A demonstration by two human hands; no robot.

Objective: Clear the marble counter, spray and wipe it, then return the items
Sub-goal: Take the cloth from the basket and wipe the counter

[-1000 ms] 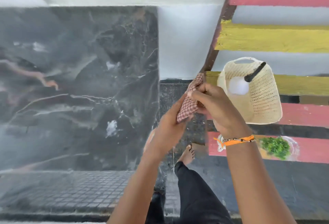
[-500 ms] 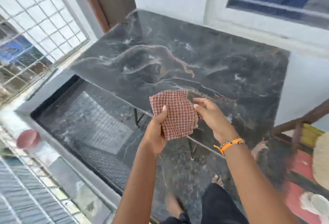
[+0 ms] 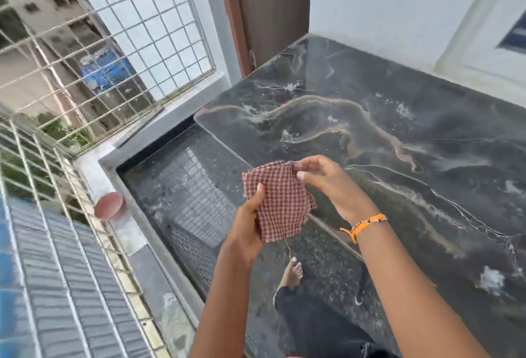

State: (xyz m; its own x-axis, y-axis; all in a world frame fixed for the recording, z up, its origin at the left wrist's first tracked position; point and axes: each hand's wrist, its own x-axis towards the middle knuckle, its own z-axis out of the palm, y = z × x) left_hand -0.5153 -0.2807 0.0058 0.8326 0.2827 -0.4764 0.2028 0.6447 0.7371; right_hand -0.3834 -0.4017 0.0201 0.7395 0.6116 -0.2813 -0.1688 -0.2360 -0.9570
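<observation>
A red-and-white checked cloth (image 3: pixel 280 201) hangs folded in front of me, just off the near edge of the dark marble counter (image 3: pixel 398 135). My left hand (image 3: pixel 249 224) grips its lower left side, thumb on the front. My right hand (image 3: pixel 327 184), with an orange band at the wrist, pinches the cloth's upper right corner. The counter top is bare, with pale veins and a few light wet-looking patches. No spray bottle is in view.
A metal window grille (image 3: pixel 113 44) fills the left side above a grey ledge (image 3: pixel 159 118). A reddish round object (image 3: pixel 109 205) sits on the ledge at the left. A brown door frame (image 3: pixel 256 10) stands behind the counter. My bare foot (image 3: pixel 291 272) is on the dark floor.
My view has swung from the coloured steps and basket round to the counter's left end. The cloth, bunched a second ago, is spread out between both hands, and my right hand now pinches its corner.
</observation>
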